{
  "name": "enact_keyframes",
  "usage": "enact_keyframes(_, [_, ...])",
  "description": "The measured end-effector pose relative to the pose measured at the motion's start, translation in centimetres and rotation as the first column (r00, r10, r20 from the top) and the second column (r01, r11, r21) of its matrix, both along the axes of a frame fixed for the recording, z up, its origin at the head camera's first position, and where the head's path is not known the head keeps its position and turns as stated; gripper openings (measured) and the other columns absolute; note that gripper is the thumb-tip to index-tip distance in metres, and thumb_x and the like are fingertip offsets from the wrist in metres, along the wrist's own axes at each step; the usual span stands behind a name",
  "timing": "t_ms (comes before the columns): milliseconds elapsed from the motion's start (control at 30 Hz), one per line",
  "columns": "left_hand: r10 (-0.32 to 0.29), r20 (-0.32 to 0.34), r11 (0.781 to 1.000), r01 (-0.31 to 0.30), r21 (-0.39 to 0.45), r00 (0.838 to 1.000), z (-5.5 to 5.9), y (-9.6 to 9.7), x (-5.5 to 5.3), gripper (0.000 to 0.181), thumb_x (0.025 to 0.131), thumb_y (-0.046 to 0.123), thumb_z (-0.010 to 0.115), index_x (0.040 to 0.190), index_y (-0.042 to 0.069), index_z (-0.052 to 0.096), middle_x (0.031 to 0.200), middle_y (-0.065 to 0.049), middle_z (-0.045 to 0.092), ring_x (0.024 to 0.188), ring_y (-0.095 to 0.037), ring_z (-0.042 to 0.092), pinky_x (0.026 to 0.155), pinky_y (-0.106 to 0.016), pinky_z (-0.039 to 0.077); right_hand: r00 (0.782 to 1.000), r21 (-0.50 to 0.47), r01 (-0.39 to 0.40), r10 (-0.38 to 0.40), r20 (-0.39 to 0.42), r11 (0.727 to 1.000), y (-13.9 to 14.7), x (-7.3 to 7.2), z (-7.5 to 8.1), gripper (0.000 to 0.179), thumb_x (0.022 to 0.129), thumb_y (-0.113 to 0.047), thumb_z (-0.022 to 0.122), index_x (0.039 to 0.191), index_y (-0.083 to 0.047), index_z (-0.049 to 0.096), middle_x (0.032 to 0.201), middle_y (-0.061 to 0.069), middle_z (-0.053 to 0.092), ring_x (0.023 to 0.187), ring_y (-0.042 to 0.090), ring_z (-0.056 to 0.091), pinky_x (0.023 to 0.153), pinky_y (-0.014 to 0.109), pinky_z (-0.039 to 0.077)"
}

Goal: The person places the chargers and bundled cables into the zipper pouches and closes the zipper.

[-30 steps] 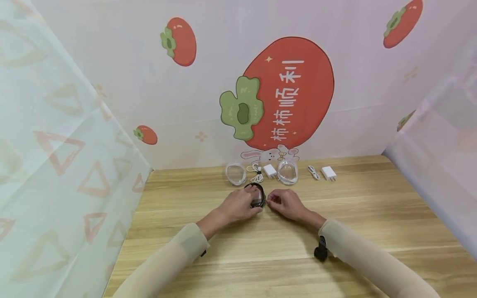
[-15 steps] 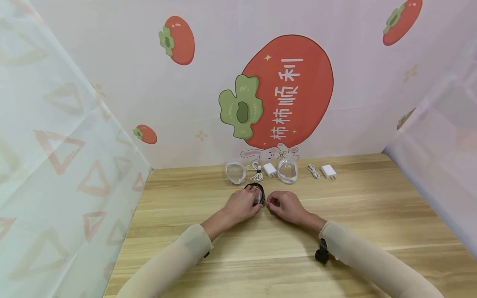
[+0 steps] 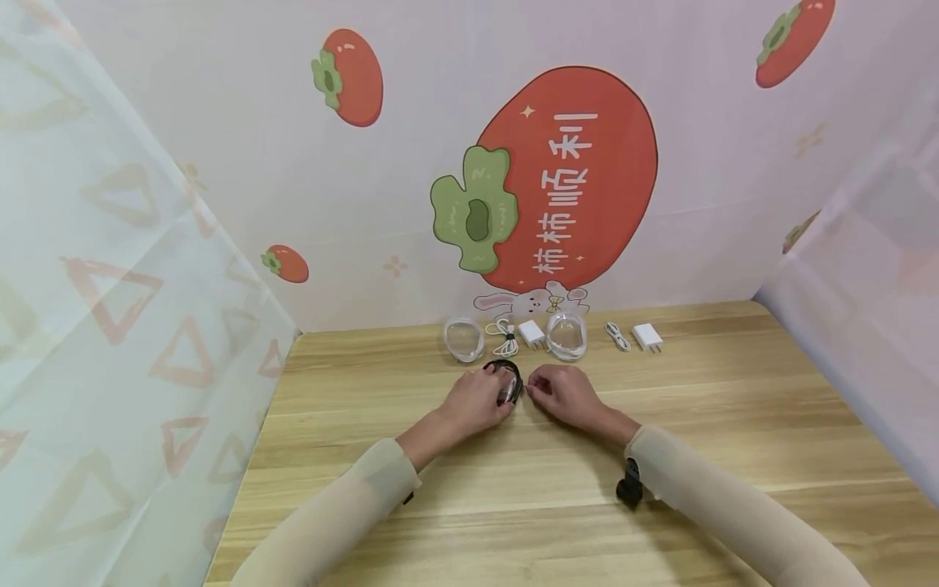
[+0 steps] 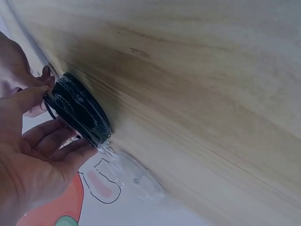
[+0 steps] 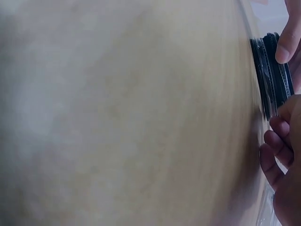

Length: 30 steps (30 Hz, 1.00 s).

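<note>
Gripping a black coil (image 4: 83, 107), left hand (image 3: 475, 401); right hand (image 3: 568, 395) at its edge

right wrist view | hands (image 5: 292, 153) at black coil (image 5: 270, 77) | wood tabletop (image 5: 141, 117)

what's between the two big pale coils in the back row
In the head view, left to right: a bundled white cable, then a white charger plug.

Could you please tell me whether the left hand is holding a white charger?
No, in the left wrist view the left hand grips the black coil.
</note>
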State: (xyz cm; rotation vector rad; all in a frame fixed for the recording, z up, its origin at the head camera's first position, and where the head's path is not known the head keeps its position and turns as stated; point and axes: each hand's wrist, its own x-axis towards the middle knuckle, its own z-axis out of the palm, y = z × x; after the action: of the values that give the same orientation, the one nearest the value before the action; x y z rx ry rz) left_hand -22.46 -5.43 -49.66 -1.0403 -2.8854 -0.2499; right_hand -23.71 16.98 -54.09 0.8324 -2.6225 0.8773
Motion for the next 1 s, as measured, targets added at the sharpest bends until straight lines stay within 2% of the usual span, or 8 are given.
enact_keyframes(167, [-0.03,0.027,0.999,0.029,0.02,0.999,-0.1,-0.5,-0.5,0.044,0.094,0.035,0.079,0.131,0.012,0.07,0.12,-0.013,0.075,0.106,-0.028,0.072,0.086,-0.044,0.061,1.0,-0.011,0.001,-0.001,0.027,1.0,0.0,-0.3,0.3,0.005,0.09,-0.013,0.078,0.088,-0.009,0.076,0.079,-0.005,0.071,0.07,0.006,0.062,0.064,0.028,0.054])
enact_keyframes(367, [-0.066,0.111,0.996,0.06,0.06,0.992,-0.1,-1.1,-1.0,0.05,0.096,0.031,0.078,0.142,0.011,0.068,0.135,-0.018,0.071,0.127,-0.035,0.067,0.104,-0.046,0.057,0.999,0.0,-0.003,0.003,0.047,1.0,0.2,-0.9,0.3,0.005,0.092,-0.013,0.077,0.089,-0.009,0.076,0.081,-0.006,0.071,0.072,0.006,0.062,0.065,0.027,0.053])
enact_keyframes(500, [-0.088,0.159,0.994,0.077,0.074,0.983,0.0,-1.4,-1.3,0.053,0.096,0.026,0.078,0.146,0.01,0.065,0.141,-0.016,0.068,0.135,-0.035,0.062,0.11,-0.046,0.053,0.999,-0.021,-0.005,0.006,0.042,1.0,0.2,-1.1,0.5,0.007,0.093,-0.013,0.077,0.089,-0.007,0.077,0.081,-0.004,0.073,0.072,0.008,0.064,0.066,0.029,0.055])
enact_keyframes(700, [-0.15,0.198,0.988,0.142,0.056,0.969,0.3,-2.0,-1.8,0.054,0.098,0.021,0.075,0.149,0.011,0.062,0.149,-0.009,0.063,0.14,-0.032,0.058,0.115,-0.044,0.049,0.997,-0.009,0.016,-0.016,0.073,1.0,0.3,-1.4,0.4,0.005,0.093,-0.013,0.078,0.088,-0.011,0.077,0.081,-0.005,0.072,0.072,0.007,0.064,0.067,0.029,0.055])
enact_keyframes(833, [-0.181,0.21,0.983,0.174,0.051,0.961,0.5,-2.4,-2.1,0.054,0.096,0.012,0.074,0.149,0.013,0.063,0.15,-0.009,0.061,0.138,-0.032,0.06,0.113,-0.045,0.051,0.995,-0.003,0.004,-0.003,0.102,1.0,0.5,-1.2,0.2,0.004,0.092,-0.014,0.078,0.089,-0.012,0.077,0.081,-0.008,0.072,0.073,0.005,0.063,0.068,0.028,0.055])
enact_keyframes(1000, [-0.213,0.184,0.977,0.203,0.073,0.96,0.8,-2.3,-1.8,0.052,0.093,0.002,0.072,0.143,0.011,0.067,0.149,-0.011,0.063,0.138,-0.031,0.06,0.112,-0.046,0.052,0.992,-0.009,-0.04,0.041,0.122,0.999,0.6,-0.5,0.2,0.005,0.092,-0.015,0.078,0.09,-0.01,0.077,0.08,-0.009,0.071,0.072,0.003,0.062,0.067,0.026,0.055])
